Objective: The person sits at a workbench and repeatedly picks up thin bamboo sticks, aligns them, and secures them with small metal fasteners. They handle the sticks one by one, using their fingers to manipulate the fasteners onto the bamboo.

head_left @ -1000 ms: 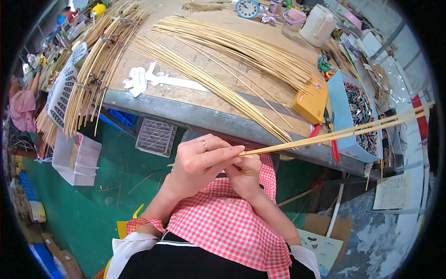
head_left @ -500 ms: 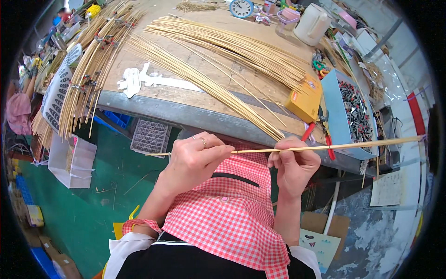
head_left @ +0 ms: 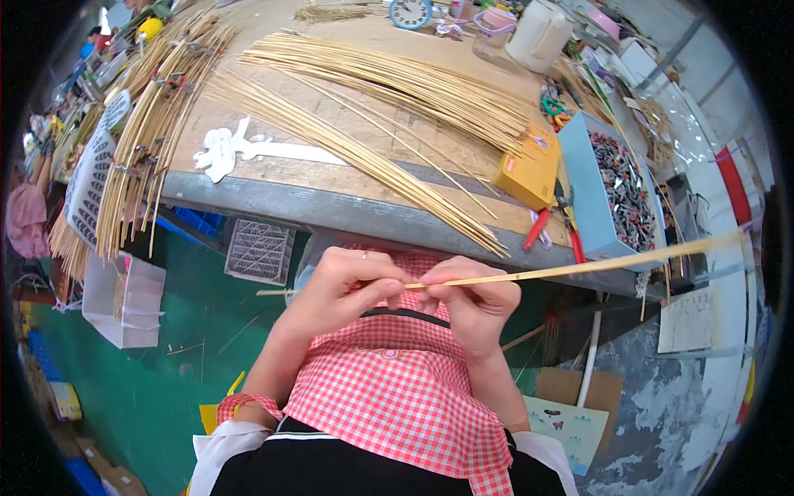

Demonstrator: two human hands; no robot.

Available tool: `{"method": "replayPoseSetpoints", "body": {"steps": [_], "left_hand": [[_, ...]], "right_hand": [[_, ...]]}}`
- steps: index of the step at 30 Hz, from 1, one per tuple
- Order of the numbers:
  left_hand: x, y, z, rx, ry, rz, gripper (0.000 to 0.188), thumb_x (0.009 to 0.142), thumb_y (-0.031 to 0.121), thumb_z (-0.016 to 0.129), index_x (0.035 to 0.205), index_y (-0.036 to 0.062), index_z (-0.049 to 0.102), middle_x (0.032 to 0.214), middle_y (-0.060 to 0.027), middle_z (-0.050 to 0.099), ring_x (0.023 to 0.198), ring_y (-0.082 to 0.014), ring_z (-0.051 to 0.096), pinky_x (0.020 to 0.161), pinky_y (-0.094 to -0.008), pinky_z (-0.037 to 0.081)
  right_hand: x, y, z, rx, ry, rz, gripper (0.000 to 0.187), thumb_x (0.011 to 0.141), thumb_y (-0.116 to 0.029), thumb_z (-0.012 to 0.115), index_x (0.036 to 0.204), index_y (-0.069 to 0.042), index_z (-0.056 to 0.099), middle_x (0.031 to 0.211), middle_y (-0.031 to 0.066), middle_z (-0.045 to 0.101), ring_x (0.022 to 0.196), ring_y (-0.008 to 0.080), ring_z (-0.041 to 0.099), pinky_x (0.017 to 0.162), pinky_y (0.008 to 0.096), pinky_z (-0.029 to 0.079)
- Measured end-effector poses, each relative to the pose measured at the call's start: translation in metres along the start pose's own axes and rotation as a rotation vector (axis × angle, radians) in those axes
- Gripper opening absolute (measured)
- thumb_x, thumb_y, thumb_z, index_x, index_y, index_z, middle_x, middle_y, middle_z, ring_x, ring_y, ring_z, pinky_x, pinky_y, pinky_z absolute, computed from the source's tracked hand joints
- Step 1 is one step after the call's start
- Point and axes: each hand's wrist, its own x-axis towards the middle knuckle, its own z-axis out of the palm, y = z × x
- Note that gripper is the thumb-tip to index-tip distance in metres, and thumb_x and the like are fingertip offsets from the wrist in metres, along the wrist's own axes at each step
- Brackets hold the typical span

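Two hands, the left (head_left: 343,289) and the right (head_left: 471,302), meet on one thin strip (head_left: 579,268). On the bench (head_left: 331,178) lie strips in several fanned bundles, too many to count. One yellow box (head_left: 528,171), one blue tray (head_left: 581,178) of small dark parts past counting, one clock (head_left: 412,11), one white jug (head_left: 539,35), one white paper cut-out (head_left: 248,150). One white bin (head_left: 124,302) stands on the floor.

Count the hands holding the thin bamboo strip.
2: the left hand pinches the bamboo strip near its left end, and the right hand grips it just beside, fingers touching.
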Motion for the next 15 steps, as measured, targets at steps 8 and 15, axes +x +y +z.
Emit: {"method": "replayPoseSetpoints", "body": {"steps": [8,15], "left_hand": [[0.001,-0.01,0.002,0.04,0.153,-0.011,0.006,0.08,-0.001,0.063,0.082,-0.0045,0.067,0.06,-0.0076,0.059,0.052,-0.0121,0.055,0.048,-0.0254,0.04],[0.002,-0.009,-0.008,0.148,0.299,0.014,0.007,0.081,-0.003,0.061,0.082,-0.0048,0.068,0.062,-0.006,0.059,0.053,-0.0097,0.052,0.047,-0.0229,0.037]], "right_hand": [[0.026,-0.01,-0.053,-0.398,-0.086,0.078,0.016,0.08,0.009,0.058,0.092,0.004,0.067,0.082,0.0098,0.066,0.072,0.0158,0.063,0.063,0.0253,0.051],[0.09,-0.03,-0.284,-1.542,0.35,0.206,0.027,0.082,-0.02,0.064,0.1,0.0,0.068,0.09,0.0167,0.069,0.082,0.0285,0.067,0.077,0.0359,0.05]]}}
